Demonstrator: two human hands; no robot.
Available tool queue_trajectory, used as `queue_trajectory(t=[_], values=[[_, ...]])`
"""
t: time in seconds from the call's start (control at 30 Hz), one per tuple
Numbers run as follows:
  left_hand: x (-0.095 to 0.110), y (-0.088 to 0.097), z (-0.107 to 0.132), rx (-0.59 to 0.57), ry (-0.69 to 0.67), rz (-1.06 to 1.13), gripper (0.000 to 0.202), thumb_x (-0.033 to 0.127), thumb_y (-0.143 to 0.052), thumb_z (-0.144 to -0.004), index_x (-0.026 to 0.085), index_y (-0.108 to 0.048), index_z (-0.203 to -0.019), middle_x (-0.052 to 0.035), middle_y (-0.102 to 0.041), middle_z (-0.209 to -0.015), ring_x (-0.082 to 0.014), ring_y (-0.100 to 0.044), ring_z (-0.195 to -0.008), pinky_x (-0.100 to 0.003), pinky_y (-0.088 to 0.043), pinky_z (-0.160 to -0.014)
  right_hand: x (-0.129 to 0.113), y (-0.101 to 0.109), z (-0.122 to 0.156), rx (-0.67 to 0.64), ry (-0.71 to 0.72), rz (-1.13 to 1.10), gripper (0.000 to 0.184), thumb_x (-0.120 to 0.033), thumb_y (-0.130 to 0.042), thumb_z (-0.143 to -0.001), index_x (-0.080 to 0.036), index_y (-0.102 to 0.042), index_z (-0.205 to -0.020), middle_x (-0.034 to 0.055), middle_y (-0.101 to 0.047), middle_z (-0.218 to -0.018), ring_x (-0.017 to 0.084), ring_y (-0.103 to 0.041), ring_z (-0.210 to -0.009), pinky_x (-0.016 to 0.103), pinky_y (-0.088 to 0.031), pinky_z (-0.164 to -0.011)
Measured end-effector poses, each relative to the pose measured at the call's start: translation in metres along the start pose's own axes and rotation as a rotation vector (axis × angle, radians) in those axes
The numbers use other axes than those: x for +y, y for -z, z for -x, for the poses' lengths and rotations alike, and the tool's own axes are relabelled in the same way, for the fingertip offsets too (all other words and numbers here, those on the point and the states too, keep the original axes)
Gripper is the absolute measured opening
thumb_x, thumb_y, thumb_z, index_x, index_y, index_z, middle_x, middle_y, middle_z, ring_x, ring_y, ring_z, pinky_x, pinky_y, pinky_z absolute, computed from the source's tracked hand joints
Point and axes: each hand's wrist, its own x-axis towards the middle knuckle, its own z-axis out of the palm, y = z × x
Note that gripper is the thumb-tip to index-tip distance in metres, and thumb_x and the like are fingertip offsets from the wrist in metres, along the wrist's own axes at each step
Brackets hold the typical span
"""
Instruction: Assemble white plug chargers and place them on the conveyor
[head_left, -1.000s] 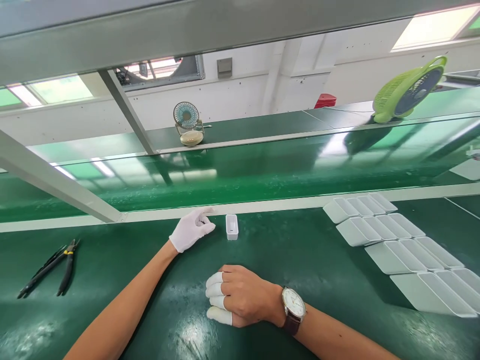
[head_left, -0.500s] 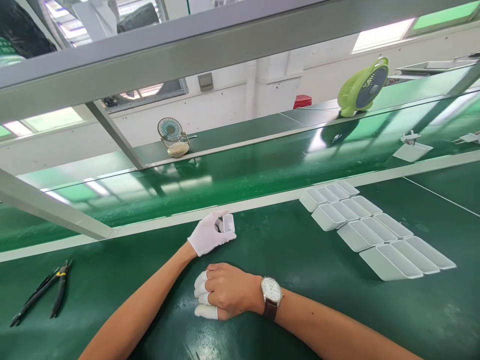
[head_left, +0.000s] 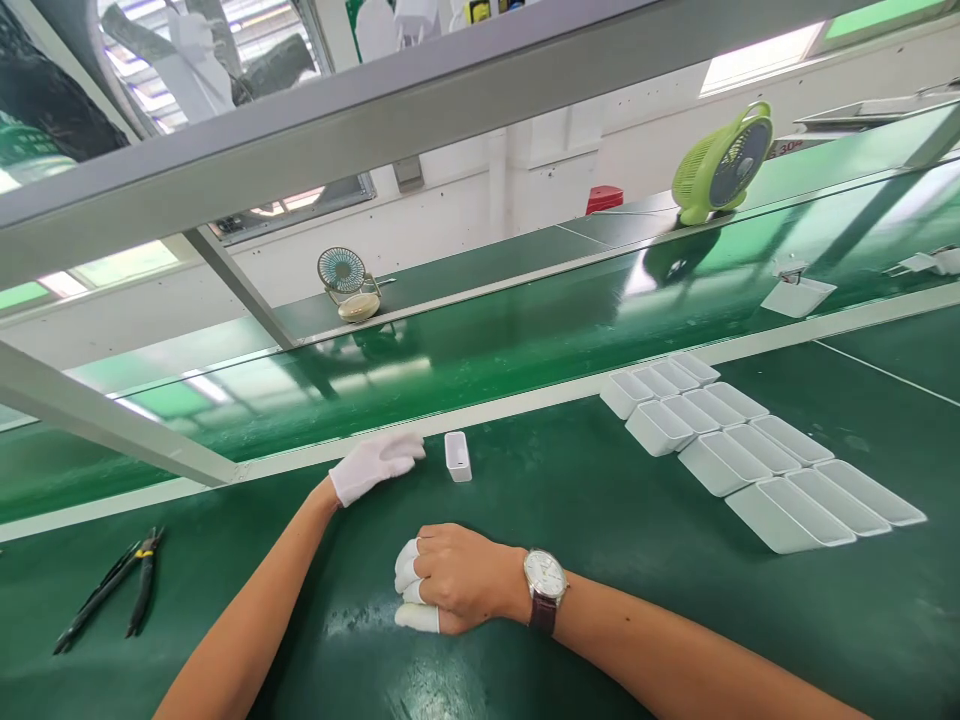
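Note:
My left hand (head_left: 377, 468), in a white glove, hovers over the far side of the green workbench with its fingers stretched out and open. Just to its right, apart from the fingertips, a small white box (head_left: 458, 457) stands on the bench, its open top showing a small dark slot inside. My right hand (head_left: 457, 580) rests nearer to me, palm down, with white finger cots on its fingertips and a watch (head_left: 545, 578) at the wrist. Its fingers are curled closed; whatever lies under them, if anything, is hidden.
Several white trays (head_left: 780, 510) stand in rows on the right. Black-handled pliers (head_left: 124, 590) lie at the left. Beyond the bench's pale edge runs a glossy green conveyor belt (head_left: 517, 340) carrying a white piece (head_left: 799, 297). A small fan (head_left: 346, 280) and a green fan (head_left: 724, 165) stand behind.
My left hand has let go of the small white box and drawn back to the left. The box now stands alone on the bench. The right hand has barely moved.

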Motion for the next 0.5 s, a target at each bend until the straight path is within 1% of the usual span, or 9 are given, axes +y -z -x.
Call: queue_trajectory(t=[0.03,0.1,0.13,0.17,0.2,0.27,0.37,0.43,0.5], values=[[-0.002,0.009,0.0,0.132,-0.013,-0.048,0.064,0.037,-0.077,-0.074,0.018,-0.056,-0.131,-0.0161,-0.063,-0.131,-0.0287,-0.062,-0.117,-0.044,-0.05,-0.101,0.0,0.0,0.0,0.001,-0.004,-0.009,0.042,-0.044,-0.057,-0.097,-0.021,-0.067,-0.064,0.0011,-0.065,-0.064,0.014,-0.059,-0.07,0.028,-0.042,-0.07],[-0.006,0.021,0.0,0.471,-0.057,-0.127,0.06,0.039,-0.073,-0.077,0.019,-0.056,-0.131,-0.015,-0.062,-0.133,-0.0292,-0.058,-0.125,-0.046,-0.045,-0.107,0.001,0.0,0.0,0.002,-0.006,-0.027,0.041,-0.044,-0.056,-0.098,-0.021,-0.069,-0.067,0.0016,-0.066,-0.065,0.014,-0.061,-0.072,0.028,-0.042,-0.07],[-0.008,0.023,0.0,0.597,-0.079,-0.136,0.058,0.04,-0.071,-0.08,0.019,-0.055,-0.131,-0.0148,-0.062,-0.132,-0.029,-0.057,-0.127,-0.046,-0.045,-0.107,0.001,0.0,0.0,0.0,-0.003,-0.034,0.04,-0.044,-0.055,-0.098,-0.022,-0.069,-0.068,0.0018,-0.066,-0.065,0.014,-0.061,-0.073,0.028,-0.042,-0.07],[-0.009,0.024,0.001,0.66,-0.094,-0.124,0.056,0.041,-0.067,-0.082,0.018,-0.054,-0.132,-0.0148,-0.063,-0.13,-0.0286,-0.057,-0.127,-0.045,-0.047,-0.106,0.002,0.0,0.0,-0.003,0.0,-0.04,0.04,-0.044,-0.055,-0.099,-0.022,-0.07,-0.069,0.0019,-0.066,-0.066,0.015,-0.062,-0.074,0.028,-0.043,-0.07],[-0.009,0.022,0.003,0.662,-0.102,-0.101,0.055,0.042,-0.065,-0.084,0.018,-0.054,-0.131,-0.0146,-0.065,-0.128,-0.0281,-0.059,-0.125,-0.044,-0.049,-0.104,0.002,0.0,0.0,-0.006,0.003,-0.043,0.04,-0.044,-0.055,-0.099,-0.022,-0.07,-0.07,0.0021,-0.067,-0.066,0.015,-0.062,-0.075,0.028,-0.043,-0.071],[-0.008,0.013,0.007,0.595,-0.103,-0.081,0.054,0.043,-0.065,-0.084,0.018,-0.054,-0.13,-0.0128,-0.066,-0.124,-0.0268,-0.063,-0.119,-0.042,-0.052,-0.099,0.002,-0.001,0.0,-0.012,0.004,-0.045,0.039,-0.044,-0.055,-0.099,-0.022,-0.07,-0.071,0.0024,-0.067,-0.067,0.015,-0.063,-0.076,0.028,-0.043,-0.071],[-0.002,-0.012,0.013,0.467,-0.105,-0.131,0.062,0.042,-0.074,-0.077,0.021,-0.054,-0.132,-0.011,-0.065,-0.129,-0.0256,-0.066,-0.111,-0.044,-0.053,-0.099,0.002,-0.002,0.001,-0.011,-0.013,-0.044,0.04,-0.044,-0.055,-0.099,-0.021,-0.071,-0.07,0.0027,-0.068,-0.067,0.015,-0.063,-0.076,0.028,-0.044,-0.072],[0.004,-0.031,0.012,0.403,-0.136,-0.156,0.069,0.038,-0.078,-0.073,0.022,-0.052,-0.135,-0.0118,-0.062,-0.134,-0.0269,-0.064,-0.115,-0.046,-0.05,-0.102,0.001,-0.003,0.001,-0.012,-0.03,-0.039,0.039,-0.044,-0.056,-0.098,-0.021,-0.071,-0.07,0.0024,-0.067,-0.067,0.015,-0.063,-0.074,0.028,-0.044,-0.073],[0.011,-0.048,0.007,0.362,-0.179,-0.16,0.077,0.032,-0.082,-0.068,0.021,-0.05,-0.137,-0.0128,-0.059,-0.138,-0.0291,-0.059,-0.123,-0.047,-0.048,-0.105,0.001,-0.003,0.001,-0.015,-0.045,-0.031,0.037,-0.042,-0.057,-0.097,-0.021,-0.072,-0.07,0.0018,-0.067,-0.067,0.015,-0.062,-0.072,0.028,-0.045,-0.075]])
